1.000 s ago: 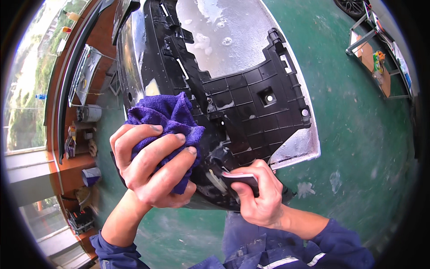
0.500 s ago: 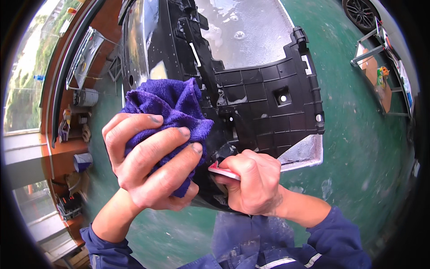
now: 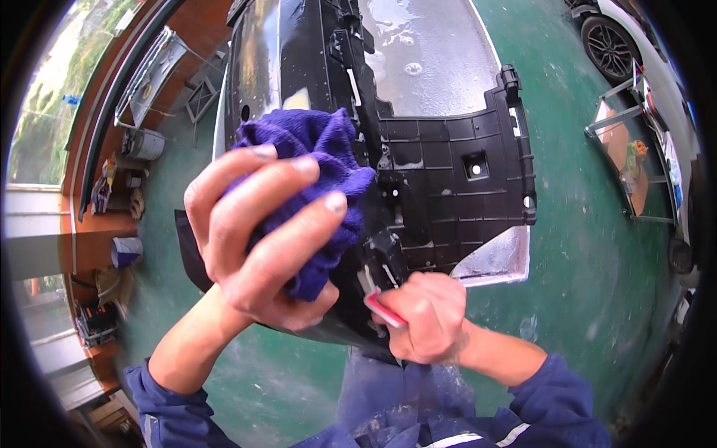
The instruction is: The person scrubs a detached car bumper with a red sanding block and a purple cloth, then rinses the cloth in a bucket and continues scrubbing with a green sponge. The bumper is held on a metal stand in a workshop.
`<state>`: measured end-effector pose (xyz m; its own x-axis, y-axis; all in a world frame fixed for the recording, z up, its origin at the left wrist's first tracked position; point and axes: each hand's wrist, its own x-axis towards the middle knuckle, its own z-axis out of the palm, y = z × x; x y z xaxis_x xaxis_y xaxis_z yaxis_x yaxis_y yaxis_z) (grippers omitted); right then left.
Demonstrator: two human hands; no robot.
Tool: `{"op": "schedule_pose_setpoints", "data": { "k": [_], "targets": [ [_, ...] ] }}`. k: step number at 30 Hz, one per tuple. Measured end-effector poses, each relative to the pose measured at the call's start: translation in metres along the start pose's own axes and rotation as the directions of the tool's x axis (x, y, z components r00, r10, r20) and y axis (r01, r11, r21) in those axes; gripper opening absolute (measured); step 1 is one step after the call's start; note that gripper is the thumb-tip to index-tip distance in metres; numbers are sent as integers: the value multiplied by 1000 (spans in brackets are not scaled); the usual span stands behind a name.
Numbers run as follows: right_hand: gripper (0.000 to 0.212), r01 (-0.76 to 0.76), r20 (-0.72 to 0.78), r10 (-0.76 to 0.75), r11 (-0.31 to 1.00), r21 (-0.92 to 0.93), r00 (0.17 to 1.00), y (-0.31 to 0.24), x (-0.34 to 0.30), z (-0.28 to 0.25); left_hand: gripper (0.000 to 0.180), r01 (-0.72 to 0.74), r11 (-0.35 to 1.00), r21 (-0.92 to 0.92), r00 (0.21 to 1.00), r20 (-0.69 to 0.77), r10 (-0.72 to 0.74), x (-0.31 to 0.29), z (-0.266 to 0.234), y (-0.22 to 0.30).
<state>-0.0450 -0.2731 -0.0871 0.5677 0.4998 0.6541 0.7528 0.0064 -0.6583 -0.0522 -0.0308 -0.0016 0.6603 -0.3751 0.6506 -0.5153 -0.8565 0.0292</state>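
Observation:
A black plastic car bumper (image 3: 435,201) with a ribbed inner side lies in front of me. My left hand (image 3: 258,246) is closed around a crumpled purple cloth (image 3: 317,198), held over the bumper's left part and hiding some of it. My right hand (image 3: 429,317) is at the bumper's near end, its fingers curled round a thin red-and-white sanding pad (image 3: 385,309). The pad is tilted close to the bumper's edge; whether it touches is hard to see. Wet drops and whitish residue show on the black plastic.
Beneath the bumper is a silvery wet flat surface (image 3: 441,63) with a pale edge. A metal-framed cart (image 3: 624,157) and a parked car's wheel (image 3: 611,48) stand at the right. Buckets (image 3: 127,252) and shelves line the left wall, on a green floor (image 3: 567,246).
The view has shifted slightly. My left hand with the cloth appears farther up and right over the bumper. The sanding pad in my right hand has turned to a steeper tilt.

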Motion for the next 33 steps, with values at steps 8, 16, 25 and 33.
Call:
{"op": "schedule_pose_setpoints", "data": {
  "k": [8, 16, 25, 33],
  "targets": [
    [28, -11, 19, 9, 998, 68, 1000, 3, -6, -2, 62, 33, 999, 2, 999, 10, -33, 1, 1, -8],
    [26, -8, -59, 8, 1000, -8, 998, 6, 11, 9, 61, 35, 998, -50, 985, -169, -42, -2, 13, -10],
    [25, -54, -84, 53, 999, -8, 995, 2, 10, 7, 60, 36, 999, -29, 988, -149, -39, -3, 11, -9],
    [30, 0, -77, -5, 998, -65, 997, 11, 27, 7, 59, 29, 1000, 1, 991, -133, -28, -2, 9, -8]
  ]
}}
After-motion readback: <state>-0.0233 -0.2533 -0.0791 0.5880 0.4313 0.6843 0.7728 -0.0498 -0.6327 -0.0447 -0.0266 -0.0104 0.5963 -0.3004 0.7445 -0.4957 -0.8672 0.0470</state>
